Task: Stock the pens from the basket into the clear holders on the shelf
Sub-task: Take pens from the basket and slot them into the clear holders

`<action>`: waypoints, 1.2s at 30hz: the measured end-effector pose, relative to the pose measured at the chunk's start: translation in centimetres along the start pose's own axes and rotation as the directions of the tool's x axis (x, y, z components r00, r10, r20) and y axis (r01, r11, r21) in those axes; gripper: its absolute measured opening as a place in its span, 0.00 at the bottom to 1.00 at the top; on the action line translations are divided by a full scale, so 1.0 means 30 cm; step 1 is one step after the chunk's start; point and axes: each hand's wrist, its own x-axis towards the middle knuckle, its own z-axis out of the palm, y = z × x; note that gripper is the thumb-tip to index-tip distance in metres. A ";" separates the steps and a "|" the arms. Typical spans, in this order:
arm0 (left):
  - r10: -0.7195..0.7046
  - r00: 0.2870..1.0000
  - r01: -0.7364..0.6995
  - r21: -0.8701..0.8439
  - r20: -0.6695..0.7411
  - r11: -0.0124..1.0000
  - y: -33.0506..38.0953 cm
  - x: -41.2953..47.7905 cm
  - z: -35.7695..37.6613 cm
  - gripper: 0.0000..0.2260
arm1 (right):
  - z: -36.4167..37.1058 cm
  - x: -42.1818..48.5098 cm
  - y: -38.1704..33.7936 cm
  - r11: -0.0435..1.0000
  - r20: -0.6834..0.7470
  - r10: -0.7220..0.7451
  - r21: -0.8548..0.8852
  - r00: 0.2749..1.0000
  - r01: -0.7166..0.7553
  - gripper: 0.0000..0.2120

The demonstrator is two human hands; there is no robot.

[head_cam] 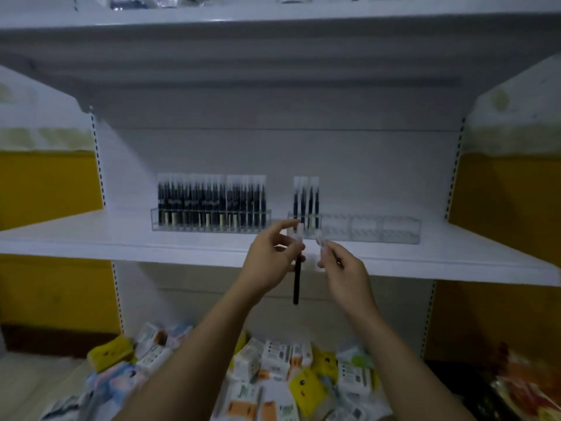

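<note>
White and dimly lit, the shelf (121, 235) carries two clear holders along its back edge, and much of the view is soft with blur. The dark packets on the upper shelf (273, 13) are cut off by the top of the frame. The heap of small boxes (273, 357) below is partly covered by both forearms, and their print cannot be read.

The left holder (211, 221) is packed with a row of dark pens (209, 196) under pale caps. The right holder (370, 230) has four pens (306, 196) standing at its left end, and the walls of its other slots are faint and hard to trace.

In front of the shelf's front edge, the left hand (270, 262) pinches a black pen (297, 281) near its pale top between thumb and fingertips. The barrel hangs straight down past the palm, and its tip is below the shelf lip. The pen's top overlaps the left end of the right holder.

Just beside it, the right hand (346, 271) pinches a small clear piece (321, 243) between thumb and forefinger. It is too blurred to tell what it is. The two hands are near each other but apart.
</note>
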 end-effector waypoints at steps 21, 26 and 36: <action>0.399 0.911 -0.355 0.297 -0.102 0.886 0.135 0.562 0.041 0.11 | -0.104 0.632 -0.079 0.961 -0.269 -0.272 -0.115 0.924 0.250 0.17; 0.397 0.915 -0.349 0.345 -0.078 0.872 0.075 0.639 0.051 0.12 | -0.074 0.717 -0.005 0.958 -0.242 -0.282 -0.133 0.928 0.256 0.16; 0.380 0.923 -0.331 0.376 -0.061 0.865 0.033 0.693 0.043 0.13 | -0.041 0.721 0.096 0.927 0.035 -0.229 -0.299 0.973 0.229 0.18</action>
